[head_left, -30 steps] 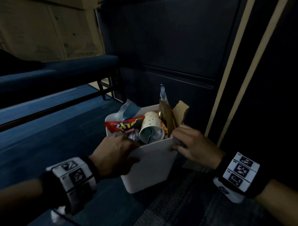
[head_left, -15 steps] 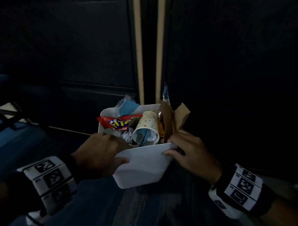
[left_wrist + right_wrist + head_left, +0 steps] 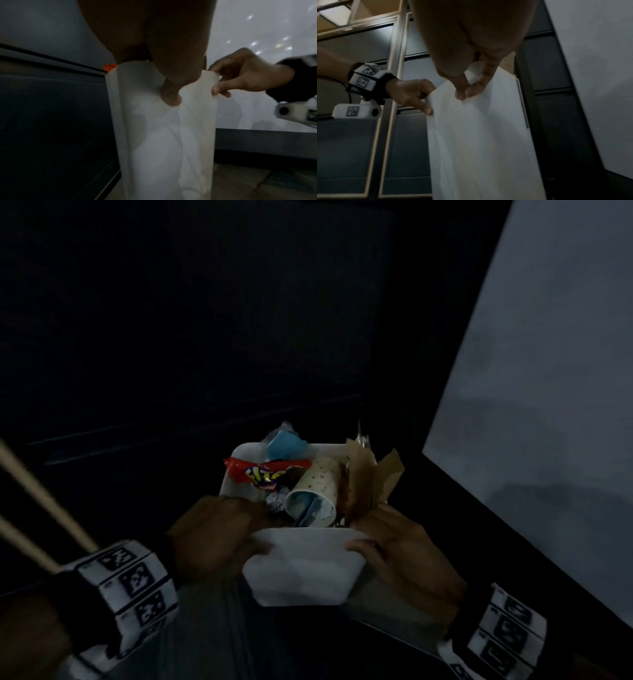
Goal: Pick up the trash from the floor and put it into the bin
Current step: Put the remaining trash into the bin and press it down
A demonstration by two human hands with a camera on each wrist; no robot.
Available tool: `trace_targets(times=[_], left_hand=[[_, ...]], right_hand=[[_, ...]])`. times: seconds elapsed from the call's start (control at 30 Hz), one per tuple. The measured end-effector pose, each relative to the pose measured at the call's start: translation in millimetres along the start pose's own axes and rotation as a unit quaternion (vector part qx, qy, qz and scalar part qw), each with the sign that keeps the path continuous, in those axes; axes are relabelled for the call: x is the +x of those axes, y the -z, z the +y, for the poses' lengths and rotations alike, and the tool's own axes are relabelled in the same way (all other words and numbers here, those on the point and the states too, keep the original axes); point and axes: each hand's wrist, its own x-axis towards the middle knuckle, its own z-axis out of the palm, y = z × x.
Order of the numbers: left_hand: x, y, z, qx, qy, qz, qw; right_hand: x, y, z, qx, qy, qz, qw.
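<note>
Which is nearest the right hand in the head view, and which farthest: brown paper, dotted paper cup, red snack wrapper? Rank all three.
From the right hand:
1. Brown paper, at the bin's right side, just above the fingers.
2. Dotted paper cup, in the middle.
3. Red snack wrapper, on the left side.

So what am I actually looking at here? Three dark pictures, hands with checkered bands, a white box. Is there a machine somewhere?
No machine: a person wears three cameras, one on the head and one on each wrist. The checkered bands are markers strapped to the wrists.

The head picture looks down at both hands. The left hand and the right hand each grip the near rim of a white bin.

The bin is heaped with trash: a red snack wrapper, a dotted paper cup lying on its side, torn brown paper, something blue and crumpled foil.

Each wrist picture looks along its own hand at the bin's white wall, thumb outside, with the other hand across from it. Whether the bin rests on the floor is hard to tell.
</note>
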Motion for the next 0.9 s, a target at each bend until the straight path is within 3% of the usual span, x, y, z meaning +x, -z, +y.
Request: trace_targets(times=[0.17, 0.27, 0.37, 0.57, 0.67, 0.73, 0.83, 0.9], left_hand=[[89, -34, 20, 0.020, -0.095, 0.018, 0.995], [131, -48, 24, 0.022, -0.125, 0.003, 0.992], [166, -62, 18, 0.050, -0.161, -0.019, 0.985], [217, -76, 5, 0.093, -0.256, 0.059, 0.960], [235, -70, -1, 0.161, -0.207, 0.077, 0.962], [239, -65, 0, 0.186, -0.156, 0.054, 0.969], [248, -64, 4, 0.219, -0.077, -0.044, 0.972], [253, -68, 0, 0.208, -0.057, -0.068, 0.974]], right_hand=[[-38, 23, 31, -0.089, -0.031, 0.114, 0.989], [-47, 19, 38, -0.179, -0.062, 0.089, 0.978], [-59, 2, 48, -0.169, -0.102, 0.064, 0.978], [-50, -12, 55, -0.198, -0.125, 0.075, 0.969], [-36, -15, 66, -0.176, -0.119, 0.069, 0.975], [-26, -17, 74, -0.143, -0.123, 0.068, 0.980], [-14, -22, 86, -0.082, -0.116, 0.070, 0.987], [-9, -22, 91, -0.073, -0.105, 0.083, 0.988]])
